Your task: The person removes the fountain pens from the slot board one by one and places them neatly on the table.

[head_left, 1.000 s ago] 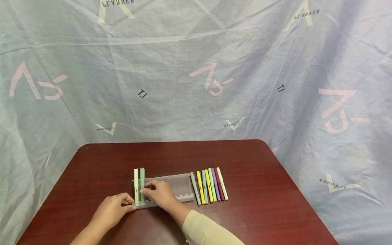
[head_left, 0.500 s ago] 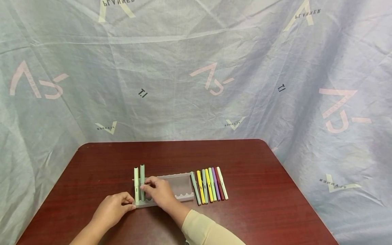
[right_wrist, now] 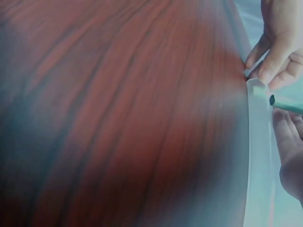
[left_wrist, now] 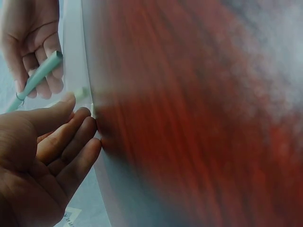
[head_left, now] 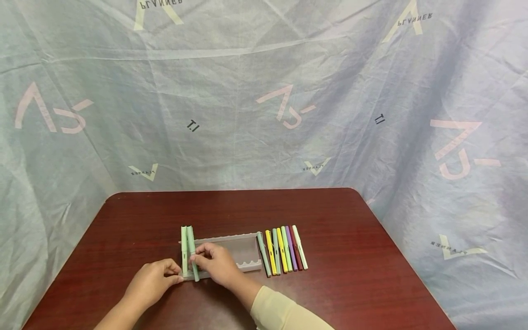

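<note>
A translucent tray (head_left: 247,266) with scalloped long edges lies on the table. My left hand (head_left: 149,282) pinches its near left corner between thumb and fingers. Inside the tray's left end lies a pale green pen (head_left: 184,247). Just right of that pen, my right hand (head_left: 216,263) pinches a grey-green pen (head_left: 190,238) between thumb and fingers. This pen slants, its far end close to the pale green pen and its near end over the tray's front edge. In the left wrist view the held pen (left_wrist: 40,75) tilts above the tray beside the right hand (left_wrist: 33,38).
Right of the tray, several capped pens lie side by side: a grey-green pen (head_left: 264,256) at the tray's edge, yellow pens (head_left: 270,252), a purple pen (head_left: 291,250), a dark red pen (head_left: 296,250) and a white pen (head_left: 300,247). A grey printed cloth (head_left: 235,101) hangs behind the table.
The grey-green pen in my right hand first rises a little, then tilts: its far end swings left and its near end comes forward past the tray's front edge. My left hand stays put.
</note>
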Demonstrator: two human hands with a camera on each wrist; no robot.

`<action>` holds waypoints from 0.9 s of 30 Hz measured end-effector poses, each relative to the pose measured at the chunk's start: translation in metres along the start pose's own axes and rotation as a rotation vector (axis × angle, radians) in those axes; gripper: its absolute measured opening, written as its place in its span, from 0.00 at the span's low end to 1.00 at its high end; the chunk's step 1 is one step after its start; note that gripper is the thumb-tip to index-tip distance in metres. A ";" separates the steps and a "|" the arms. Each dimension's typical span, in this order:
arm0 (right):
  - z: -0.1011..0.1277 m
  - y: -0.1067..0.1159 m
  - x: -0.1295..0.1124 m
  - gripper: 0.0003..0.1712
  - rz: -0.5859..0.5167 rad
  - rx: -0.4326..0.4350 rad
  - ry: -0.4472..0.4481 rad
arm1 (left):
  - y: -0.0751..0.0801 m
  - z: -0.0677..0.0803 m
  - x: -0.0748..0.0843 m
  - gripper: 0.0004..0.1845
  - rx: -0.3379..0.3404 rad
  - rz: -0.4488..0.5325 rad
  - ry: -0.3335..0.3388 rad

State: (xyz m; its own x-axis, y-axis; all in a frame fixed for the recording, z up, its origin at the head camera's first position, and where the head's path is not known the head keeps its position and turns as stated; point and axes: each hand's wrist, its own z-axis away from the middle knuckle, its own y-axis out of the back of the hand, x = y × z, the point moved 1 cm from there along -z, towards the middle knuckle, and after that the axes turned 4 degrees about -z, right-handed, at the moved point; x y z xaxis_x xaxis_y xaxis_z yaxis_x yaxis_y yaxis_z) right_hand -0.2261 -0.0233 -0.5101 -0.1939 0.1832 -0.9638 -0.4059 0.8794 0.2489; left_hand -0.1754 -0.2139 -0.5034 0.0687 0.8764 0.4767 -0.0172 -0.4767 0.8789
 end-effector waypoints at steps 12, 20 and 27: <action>0.006 0.018 0.012 0.07 -0.179 -0.036 -0.007 | 0.000 0.000 0.001 0.08 0.014 -0.013 -0.005; 0.010 0.029 0.017 0.07 -0.172 -0.018 -0.007 | -0.001 0.001 0.002 0.08 0.021 -0.017 0.005; 0.013 0.040 0.020 0.09 -0.211 -0.024 0.002 | 0.000 0.001 0.002 0.08 0.017 -0.018 -0.005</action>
State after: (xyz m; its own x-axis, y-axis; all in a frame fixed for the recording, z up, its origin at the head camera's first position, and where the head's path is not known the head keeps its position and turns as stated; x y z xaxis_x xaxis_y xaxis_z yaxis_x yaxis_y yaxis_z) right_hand -0.2348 0.0209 -0.5205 -0.1043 -0.0047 -0.9945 -0.4591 0.8873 0.0440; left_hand -0.1743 -0.2122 -0.5027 0.0741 0.8844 0.4607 0.0006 -0.4621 0.8869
